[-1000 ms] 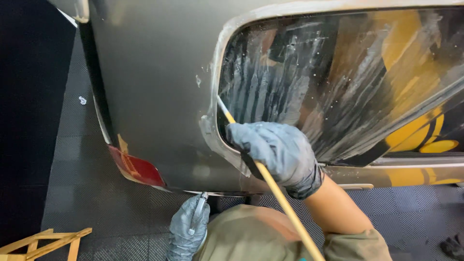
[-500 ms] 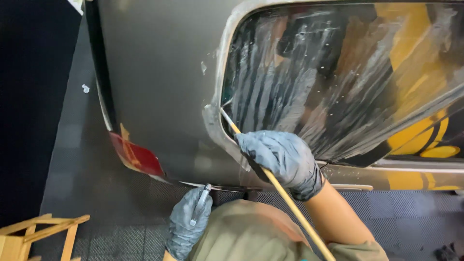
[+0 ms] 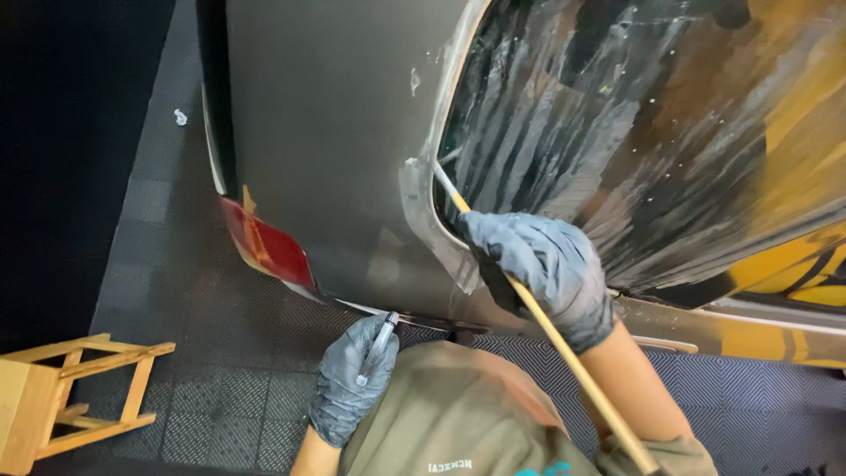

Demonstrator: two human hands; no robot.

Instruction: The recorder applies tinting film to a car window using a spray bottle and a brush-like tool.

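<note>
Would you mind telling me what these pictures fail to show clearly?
- Head view: the stick runs off the bottom edge, its tip lost in window smears.
- The right hand hides its grip.
- The left hand covers the lower end of the pen-like tool.
- The stool is cut by the left edge.

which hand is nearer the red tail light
Left. The left hand, gloved and holding a slim pen-like tool, sits just below and right of the red tail light. The right hand is farther right, at the window corner.
</note>
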